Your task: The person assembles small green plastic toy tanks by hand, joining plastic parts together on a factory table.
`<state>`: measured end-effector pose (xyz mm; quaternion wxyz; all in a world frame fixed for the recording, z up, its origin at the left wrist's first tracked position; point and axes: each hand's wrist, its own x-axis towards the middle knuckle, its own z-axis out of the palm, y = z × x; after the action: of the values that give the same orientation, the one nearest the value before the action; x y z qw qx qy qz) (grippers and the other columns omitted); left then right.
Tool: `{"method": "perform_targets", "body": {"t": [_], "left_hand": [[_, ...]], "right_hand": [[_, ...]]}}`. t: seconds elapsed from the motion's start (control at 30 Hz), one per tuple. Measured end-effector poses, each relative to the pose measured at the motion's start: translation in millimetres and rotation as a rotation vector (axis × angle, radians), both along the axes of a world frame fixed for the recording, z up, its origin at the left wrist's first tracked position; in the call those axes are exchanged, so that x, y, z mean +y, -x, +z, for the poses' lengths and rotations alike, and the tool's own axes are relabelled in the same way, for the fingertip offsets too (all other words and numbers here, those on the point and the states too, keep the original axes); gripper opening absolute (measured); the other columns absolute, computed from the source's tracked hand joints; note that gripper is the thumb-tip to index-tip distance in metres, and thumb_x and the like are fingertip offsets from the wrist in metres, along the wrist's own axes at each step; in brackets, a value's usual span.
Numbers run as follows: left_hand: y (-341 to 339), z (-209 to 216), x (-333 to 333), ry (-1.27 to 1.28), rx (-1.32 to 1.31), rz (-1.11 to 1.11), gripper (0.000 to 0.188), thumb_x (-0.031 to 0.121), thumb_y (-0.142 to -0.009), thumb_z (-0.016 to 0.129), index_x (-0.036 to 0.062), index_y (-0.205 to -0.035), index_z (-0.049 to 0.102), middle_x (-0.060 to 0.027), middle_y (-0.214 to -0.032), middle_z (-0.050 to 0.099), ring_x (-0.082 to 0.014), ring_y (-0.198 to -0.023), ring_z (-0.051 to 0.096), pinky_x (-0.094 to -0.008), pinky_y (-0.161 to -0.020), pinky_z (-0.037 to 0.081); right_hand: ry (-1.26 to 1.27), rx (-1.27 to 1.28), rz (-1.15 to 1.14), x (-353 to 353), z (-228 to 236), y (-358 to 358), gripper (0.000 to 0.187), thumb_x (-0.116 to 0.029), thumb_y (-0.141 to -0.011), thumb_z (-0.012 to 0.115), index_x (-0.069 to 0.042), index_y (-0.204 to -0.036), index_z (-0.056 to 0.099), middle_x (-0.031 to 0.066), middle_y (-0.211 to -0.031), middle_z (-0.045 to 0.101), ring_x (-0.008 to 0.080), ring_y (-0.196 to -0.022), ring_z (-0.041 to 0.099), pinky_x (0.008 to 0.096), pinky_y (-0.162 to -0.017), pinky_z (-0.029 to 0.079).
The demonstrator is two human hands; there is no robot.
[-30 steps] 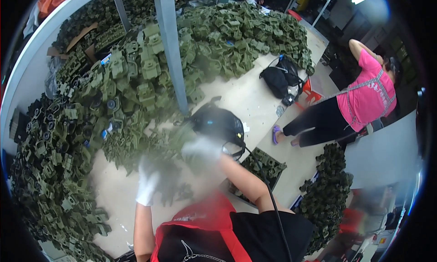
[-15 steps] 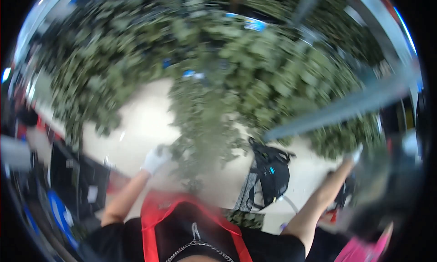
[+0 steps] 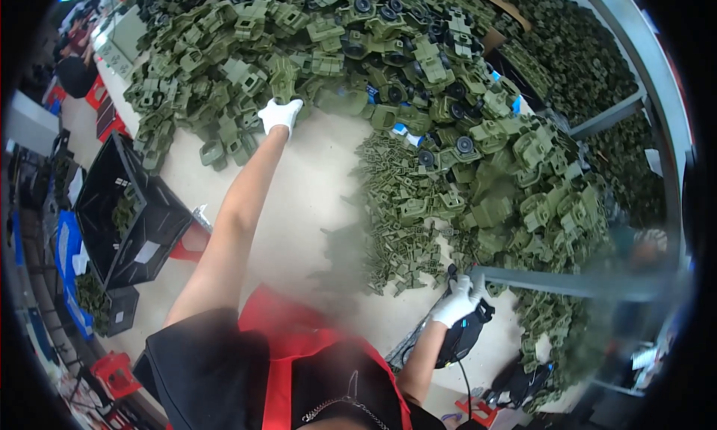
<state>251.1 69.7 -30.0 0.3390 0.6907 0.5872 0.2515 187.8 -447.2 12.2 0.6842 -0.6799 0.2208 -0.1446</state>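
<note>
My left hand (image 3: pixel 281 115), in a white glove, reaches to the near edge of a large heap of olive-green plastic toy vehicle parts. Its fingers close on the near end of one green toy vehicle body (image 3: pixel 284 76). My right hand (image 3: pixel 458 301), also gloved in white, is above a black backpack (image 3: pixel 464 336), close to the end of a grey metal bar (image 3: pixel 553 281). Its fingers look apart, with nothing visible in them. Left of that hand lies a spread of small green plastic parts (image 3: pixel 403 198).
Black wheels (image 3: pixel 464 144) lie among the heap. To the left stands a black crate (image 3: pixel 112 213) with green parts inside. A red stool (image 3: pixel 116 374) is at the lower left. Behind a metal frame (image 3: pixel 665 79) at the right, more green parts are piled.
My left hand has moved forward from the tabletop to the heap and grips a toy vehicle body. The right hand has come inward from the far right to above the backpack. The view has shifted.
</note>
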Motion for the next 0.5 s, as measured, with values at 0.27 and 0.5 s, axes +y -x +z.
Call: {"method": "perform_targets", "body": {"t": [0.27,0.5], "left_hand": [[138,23,-131,1.01,-0.633,-0.865,0.047,0.013,-0.08,0.067,-0.0016,-0.122,0.053,-0.0091,-0.1,0.064,-0.0192,-0.09,0.062,-0.0312,-0.081,0.051],[220,23,-135,0.914,-0.292,-0.959,0.103,-0.007,-0.064,0.073,0.0144,-0.149,0.017,-0.0162,-0.118,0.055,-0.0224,-0.099,0.06,-0.033,-0.076,0.055]], "right_hand": [[0.346,-0.065,0.828,177,25,66,0.067,-0.018,-0.085,0.066,-0.004,-0.143,0.036,0.0161,-0.131,0.054,0.0237,-0.116,0.055,0.0339,-0.096,0.044],[0.32,0.308,1.195,206,-37,107,0.066,-0.02,-0.085,0.061,-0.01,-0.145,0.035,0.0255,-0.122,0.057,0.0363,-0.109,0.058,0.0355,-0.095,0.044]]}}
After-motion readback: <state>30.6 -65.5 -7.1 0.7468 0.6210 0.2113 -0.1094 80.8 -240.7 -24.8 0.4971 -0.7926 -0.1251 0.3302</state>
